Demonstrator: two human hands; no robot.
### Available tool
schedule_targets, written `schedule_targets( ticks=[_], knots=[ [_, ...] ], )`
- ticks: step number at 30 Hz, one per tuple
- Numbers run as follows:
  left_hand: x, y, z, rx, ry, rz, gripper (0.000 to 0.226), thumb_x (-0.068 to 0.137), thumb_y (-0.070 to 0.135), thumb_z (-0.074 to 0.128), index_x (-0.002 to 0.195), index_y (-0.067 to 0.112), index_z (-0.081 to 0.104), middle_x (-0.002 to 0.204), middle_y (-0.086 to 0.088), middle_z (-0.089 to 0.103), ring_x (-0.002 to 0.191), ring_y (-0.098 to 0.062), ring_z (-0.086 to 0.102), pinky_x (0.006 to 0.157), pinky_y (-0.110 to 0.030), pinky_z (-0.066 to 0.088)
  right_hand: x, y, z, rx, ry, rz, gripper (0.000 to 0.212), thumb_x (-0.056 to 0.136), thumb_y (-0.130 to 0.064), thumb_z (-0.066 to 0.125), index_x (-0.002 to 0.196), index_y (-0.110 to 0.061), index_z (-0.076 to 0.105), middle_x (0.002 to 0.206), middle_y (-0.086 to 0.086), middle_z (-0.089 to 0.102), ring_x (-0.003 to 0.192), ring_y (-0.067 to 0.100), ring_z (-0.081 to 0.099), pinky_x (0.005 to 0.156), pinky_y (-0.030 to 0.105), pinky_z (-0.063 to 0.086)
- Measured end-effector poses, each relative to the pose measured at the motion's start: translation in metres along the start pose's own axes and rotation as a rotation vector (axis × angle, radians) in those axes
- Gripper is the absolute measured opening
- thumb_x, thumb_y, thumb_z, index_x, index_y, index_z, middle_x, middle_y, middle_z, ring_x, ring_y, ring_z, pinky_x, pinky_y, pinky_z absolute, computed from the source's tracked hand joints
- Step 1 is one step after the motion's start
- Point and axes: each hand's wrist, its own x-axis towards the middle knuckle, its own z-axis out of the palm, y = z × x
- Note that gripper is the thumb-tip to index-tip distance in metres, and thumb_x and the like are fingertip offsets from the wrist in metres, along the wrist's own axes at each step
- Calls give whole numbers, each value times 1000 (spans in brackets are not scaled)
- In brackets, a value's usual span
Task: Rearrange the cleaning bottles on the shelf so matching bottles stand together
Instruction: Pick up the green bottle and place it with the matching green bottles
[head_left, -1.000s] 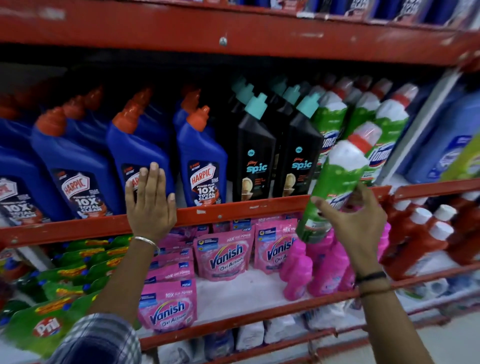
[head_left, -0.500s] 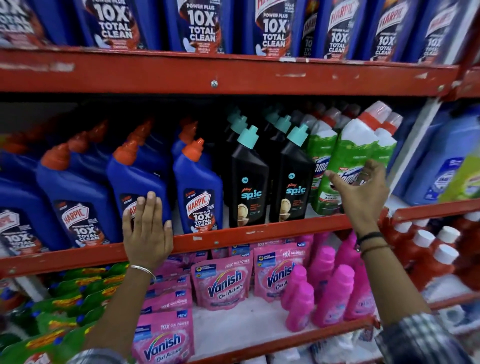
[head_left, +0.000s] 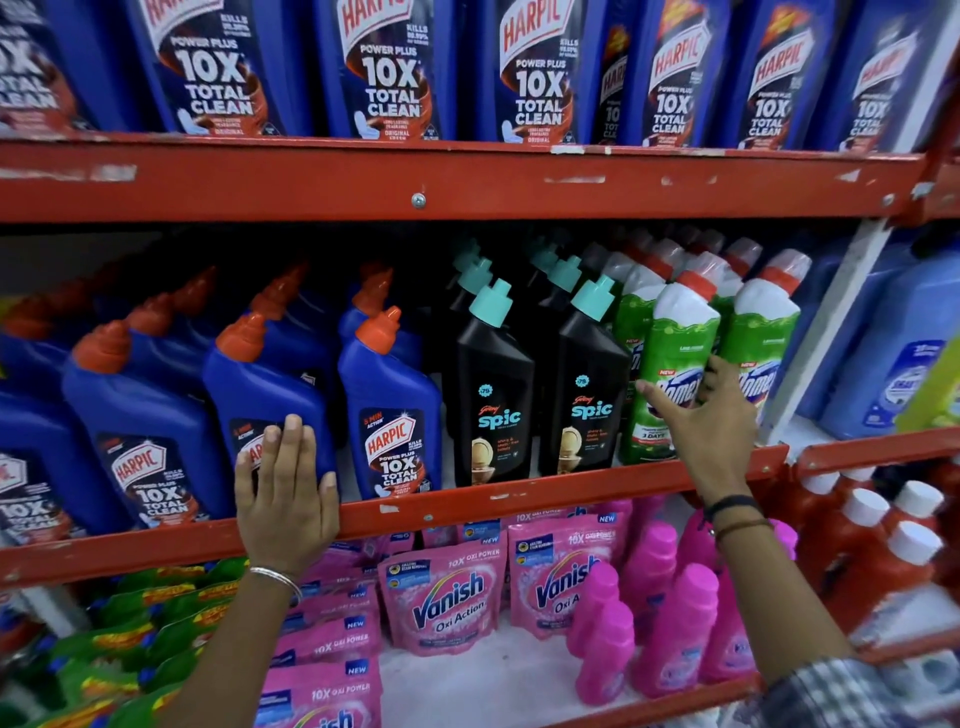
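Observation:
On the middle shelf, blue Harpic bottles (head_left: 389, 395) with orange caps fill the left. Black Spic bottles (head_left: 493, 415) with teal caps stand in the middle, and green bottles with white tops and red caps stand at the right. My right hand (head_left: 711, 431) wraps the front green bottle (head_left: 675, 338), thumb on its label and fingers round its right side. That bottle stands upright on the shelf, beside another green bottle (head_left: 763, 332). My left hand (head_left: 285, 493) lies flat and open on the red shelf rail (head_left: 519, 499), fingertips against a blue Harpic bottle (head_left: 260, 374).
Large Harpic bottles (head_left: 389, 78) line the shelf above. Below are pink Vanish pouches (head_left: 447, 597), pink bottles (head_left: 675, 623), red bottles with white caps (head_left: 872, 561) and green pouches (head_left: 130, 649). A grey upright post (head_left: 831, 322) separates light blue bottles (head_left: 893, 364) at the right.
My right hand lifted the tilted green bottle from below the rail and stood it upright among the green bottles. My left hand stayed on the rail. The view moved closer.

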Motion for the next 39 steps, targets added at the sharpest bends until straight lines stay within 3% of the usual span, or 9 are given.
schedule_targets(
  ticks=[5,8,11,14,18,22,29,34,39],
  knots=[
    [3,4,-4,-10,-10,-15,60,96,27,35,150,6,18,159,-3,8,146,-20,10,120,-41,6,-5,2,2,-47,-24,-20,96,66,-72,64,129,-2,45,120,19,63,108,33,61,87,49,53],
    [8,6,-13,-58,-55,-38,59,97,29,33,150,9,15,160,1,5,147,-18,7,120,-39,-1,-15,-6,-4,-15,2,-58,79,76,-59,64,123,2,48,115,24,55,103,34,54,86,44,48],
    [22,11,-28,-166,-38,-100,50,100,29,33,146,11,27,158,1,11,147,-19,7,119,-41,-3,-36,-35,-10,183,127,-158,49,84,-40,68,112,-4,52,104,19,50,83,21,50,77,29,47],
    [69,19,-46,-339,-27,-143,36,97,23,42,127,4,45,144,-12,36,144,-23,18,119,-44,10,-44,-81,-9,458,-29,-194,29,85,-28,69,106,-13,55,95,9,60,79,6,58,73,14,47],
    [140,31,-65,-659,-243,-265,34,96,24,53,123,5,48,125,-8,50,116,-20,49,95,-37,44,-45,-133,11,539,-372,-199,39,84,-26,71,117,-13,54,111,3,64,100,7,62,87,19,50],
    [173,38,-62,-699,-484,-454,41,87,27,68,120,8,54,119,-7,57,111,-18,53,90,-21,37,-41,-159,36,418,-521,-146,61,84,-33,71,132,-5,46,124,7,60,113,16,58,95,27,47],
    [188,35,-72,-704,-607,-474,42,88,19,67,127,5,55,123,-12,62,116,-22,54,80,-8,30,-34,-161,55,117,-496,-175,54,82,-62,57,103,-13,64,100,8,70,91,29,65,74,44,54],
    [191,34,-75,-686,-660,-465,48,89,21,67,131,5,53,125,-14,61,118,-24,54,86,-12,33,-36,-169,50,49,-503,-168,41,85,-58,57,74,-20,49,72,2,58,75,30,59,61,36,43],
    [187,39,-78,-673,-632,-457,46,89,19,65,130,3,53,123,-16,62,117,-27,55,86,-12,32,-40,-167,50,61,-471,-165,47,85,-58,57,88,-12,61,87,9,68,82,31,63,66,37,48]
  ],
)
